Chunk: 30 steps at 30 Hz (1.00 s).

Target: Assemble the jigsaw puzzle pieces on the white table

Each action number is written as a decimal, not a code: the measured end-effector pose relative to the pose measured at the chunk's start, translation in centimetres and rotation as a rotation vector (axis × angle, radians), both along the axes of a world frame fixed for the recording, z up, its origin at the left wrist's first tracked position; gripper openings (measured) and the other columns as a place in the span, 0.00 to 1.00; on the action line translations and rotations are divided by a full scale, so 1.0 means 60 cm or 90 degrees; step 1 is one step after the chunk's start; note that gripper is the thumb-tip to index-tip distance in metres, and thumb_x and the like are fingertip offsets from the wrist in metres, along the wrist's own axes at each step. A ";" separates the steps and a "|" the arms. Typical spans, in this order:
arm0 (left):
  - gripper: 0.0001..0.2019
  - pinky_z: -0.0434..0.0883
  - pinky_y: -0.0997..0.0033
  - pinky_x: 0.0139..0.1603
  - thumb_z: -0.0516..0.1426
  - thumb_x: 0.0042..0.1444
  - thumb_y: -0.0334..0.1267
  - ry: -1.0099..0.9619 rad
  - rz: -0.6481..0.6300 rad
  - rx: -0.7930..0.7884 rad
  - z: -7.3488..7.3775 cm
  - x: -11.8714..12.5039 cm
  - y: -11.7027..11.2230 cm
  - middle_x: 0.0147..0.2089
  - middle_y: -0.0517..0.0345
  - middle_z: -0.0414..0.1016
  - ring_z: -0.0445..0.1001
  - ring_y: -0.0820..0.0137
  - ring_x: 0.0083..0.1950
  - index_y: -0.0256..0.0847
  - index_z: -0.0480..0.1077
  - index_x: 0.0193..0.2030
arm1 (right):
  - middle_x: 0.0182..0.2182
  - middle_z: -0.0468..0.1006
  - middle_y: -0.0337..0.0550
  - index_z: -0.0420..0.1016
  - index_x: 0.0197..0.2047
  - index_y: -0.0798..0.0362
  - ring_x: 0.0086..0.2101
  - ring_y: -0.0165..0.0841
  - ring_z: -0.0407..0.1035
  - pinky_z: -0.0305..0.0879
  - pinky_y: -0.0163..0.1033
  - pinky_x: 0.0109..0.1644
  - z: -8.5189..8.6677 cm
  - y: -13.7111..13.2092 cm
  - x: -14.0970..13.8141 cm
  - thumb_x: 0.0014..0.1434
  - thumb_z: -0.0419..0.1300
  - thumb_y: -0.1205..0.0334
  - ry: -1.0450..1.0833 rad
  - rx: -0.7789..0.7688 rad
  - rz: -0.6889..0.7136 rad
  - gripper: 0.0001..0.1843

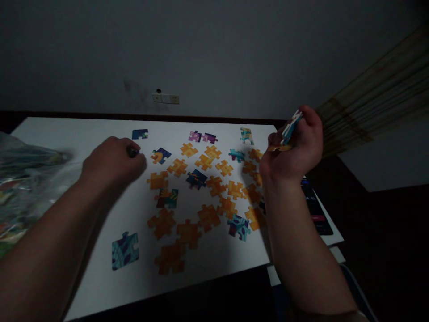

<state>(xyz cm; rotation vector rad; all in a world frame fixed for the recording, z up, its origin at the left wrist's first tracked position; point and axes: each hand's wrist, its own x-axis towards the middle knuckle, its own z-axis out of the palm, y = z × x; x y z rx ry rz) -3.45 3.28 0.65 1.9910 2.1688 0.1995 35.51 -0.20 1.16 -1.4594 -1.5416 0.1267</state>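
Observation:
My left hand (pixel 112 161) is closed over the left part of the white table, pinching a small dark puzzle piece (pixel 132 151) that is mostly hidden by the fingers. On the right, my right hand (pixel 298 147) is raised and curled around several puzzle pieces (pixel 291 127), with blue, white and orange showing. Many orange puzzle pieces (pixel 189 233) lie loose between my arms. Among them sit a dark blue piece (pixel 197 178) and a teal patterned piece (pixel 238 227). A teal corner piece (pixel 125 251) rests at the near left, and two purple pieces (pixel 202 137) lie at the back.
Clear plastic bags (pixel 30 192) with colourful contents cover the table's left side. A phone (pixel 317 208) with a lit screen lies at the right edge, beyond my forearm. Behind the white table (pixel 100 286) stands a grey wall with sockets (pixel 165 98); a curtain (pixel 375 98) hangs at right.

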 end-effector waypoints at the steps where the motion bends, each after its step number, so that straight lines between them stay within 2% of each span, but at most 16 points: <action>1: 0.22 0.79 0.39 0.54 0.64 0.59 0.48 0.001 0.005 -0.002 0.001 0.001 -0.001 0.62 0.35 0.83 0.81 0.36 0.56 0.41 0.83 0.57 | 0.53 0.81 0.55 0.83 0.68 0.40 0.53 0.59 0.81 0.76 0.51 0.40 0.000 -0.002 -0.001 0.71 0.63 0.39 0.019 0.028 -0.044 0.28; 3: 0.22 0.79 0.38 0.53 0.65 0.58 0.49 0.005 0.013 0.006 0.004 0.004 -0.005 0.62 0.35 0.83 0.81 0.35 0.56 0.42 0.84 0.55 | 0.54 0.81 0.56 0.82 0.68 0.41 0.52 0.57 0.81 0.76 0.50 0.39 -0.003 -0.003 -0.004 0.75 0.58 0.37 0.063 0.092 -0.139 0.28; 5: 0.20 0.79 0.38 0.53 0.65 0.58 0.50 0.001 0.018 0.044 0.005 0.007 -0.008 0.64 0.36 0.82 0.81 0.35 0.57 0.43 0.84 0.54 | 0.54 0.81 0.57 0.80 0.68 0.42 0.50 0.54 0.82 0.75 0.48 0.37 -0.007 -0.001 -0.008 0.78 0.52 0.35 0.108 0.121 -0.172 0.30; 8: 0.16 0.77 0.42 0.55 0.61 0.62 0.46 -0.041 -0.023 0.172 0.007 0.010 -0.015 0.62 0.39 0.83 0.81 0.40 0.57 0.42 0.82 0.51 | 0.52 0.82 0.58 0.80 0.67 0.43 0.47 0.54 0.82 0.76 0.50 0.38 -0.006 -0.002 -0.023 0.78 0.52 0.33 0.157 0.090 -0.094 0.31; 10: 0.14 0.77 0.49 0.56 0.59 0.64 0.44 -0.132 -0.109 0.254 0.008 0.014 -0.022 0.56 0.44 0.85 0.82 0.49 0.52 0.42 0.81 0.49 | 0.48 0.84 0.57 0.83 0.64 0.44 0.45 0.53 0.81 0.76 0.51 0.40 0.004 -0.011 -0.041 0.76 0.56 0.33 0.150 0.037 -0.009 0.29; 11: 0.12 0.77 0.53 0.55 0.59 0.65 0.44 -0.202 -0.168 0.264 0.008 0.018 -0.027 0.52 0.47 0.86 0.83 0.53 0.49 0.43 0.81 0.48 | 0.44 0.85 0.55 0.85 0.61 0.45 0.43 0.50 0.81 0.75 0.50 0.40 0.011 -0.018 -0.052 0.75 0.59 0.34 0.132 -0.009 0.054 0.27; 13: 0.11 0.77 0.60 0.49 0.62 0.65 0.47 -0.362 -0.307 0.179 0.005 0.030 -0.039 0.45 0.51 0.86 0.82 0.60 0.43 0.44 0.82 0.45 | 0.37 0.85 0.48 0.88 0.52 0.47 0.38 0.42 0.79 0.73 0.45 0.40 0.024 -0.037 -0.077 0.73 0.66 0.40 0.061 -0.159 0.255 0.21; 15: 0.13 0.76 0.65 0.42 0.66 0.64 0.51 -0.481 -0.445 -0.007 0.000 0.044 -0.051 0.40 0.53 0.85 0.80 0.64 0.38 0.43 0.82 0.43 | 0.33 0.85 0.41 0.89 0.46 0.49 0.33 0.35 0.77 0.69 0.40 0.39 0.030 -0.055 -0.103 0.69 0.71 0.50 -0.044 -0.348 0.480 0.12; 16: 0.14 0.75 0.67 0.39 0.68 0.63 0.52 -0.509 -0.495 -0.102 -0.004 0.050 -0.057 0.38 0.54 0.85 0.79 0.66 0.37 0.43 0.83 0.43 | 0.33 0.85 0.39 0.89 0.44 0.49 0.32 0.32 0.76 0.67 0.38 0.38 0.030 -0.062 -0.115 0.68 0.72 0.55 -0.086 -0.411 0.541 0.08; 17: 0.15 0.73 0.69 0.36 0.70 0.62 0.52 -0.520 -0.527 -0.175 -0.008 0.055 -0.061 0.37 0.56 0.84 0.78 0.67 0.35 0.42 0.83 0.43 | 0.32 0.85 0.38 0.89 0.43 0.49 0.32 0.31 0.75 0.65 0.37 0.38 0.027 -0.067 -0.126 0.67 0.71 0.59 -0.112 -0.443 0.560 0.05; 19: 0.14 0.71 0.72 0.33 0.72 0.61 0.50 -0.513 -0.545 -0.238 -0.016 0.061 -0.066 0.34 0.59 0.82 0.75 0.70 0.32 0.42 0.84 0.44 | 0.33 0.86 0.37 0.89 0.43 0.49 0.32 0.30 0.75 0.64 0.37 0.39 0.017 -0.072 -0.144 0.67 0.70 0.61 -0.125 -0.438 0.545 0.05; 23: 0.09 0.70 0.73 0.34 0.70 0.60 0.44 -0.470 -0.512 -0.205 -0.026 0.054 -0.061 0.32 0.61 0.81 0.75 0.71 0.32 0.43 0.84 0.42 | 0.34 0.86 0.37 0.87 0.45 0.48 0.33 0.31 0.74 0.64 0.38 0.42 0.000 -0.072 -0.158 0.70 0.69 0.56 -0.088 -0.352 0.482 0.07; 26: 0.09 0.70 0.73 0.35 0.68 0.63 0.46 -0.458 -0.489 -0.222 -0.027 0.043 -0.056 0.33 0.61 0.83 0.76 0.71 0.32 0.44 0.85 0.43 | 0.35 0.87 0.38 0.86 0.47 0.48 0.33 0.31 0.74 0.64 0.38 0.42 -0.001 -0.072 -0.161 0.71 0.68 0.54 -0.084 -0.334 0.470 0.08; 30: 0.10 0.73 0.73 0.35 0.67 0.66 0.48 -0.487 -0.472 -0.263 -0.029 0.034 -0.054 0.33 0.60 0.84 0.79 0.69 0.32 0.45 0.86 0.45 | 0.37 0.87 0.40 0.85 0.46 0.48 0.34 0.32 0.75 0.62 0.39 0.42 0.006 -0.074 -0.165 0.73 0.64 0.56 -0.173 -0.356 0.473 0.09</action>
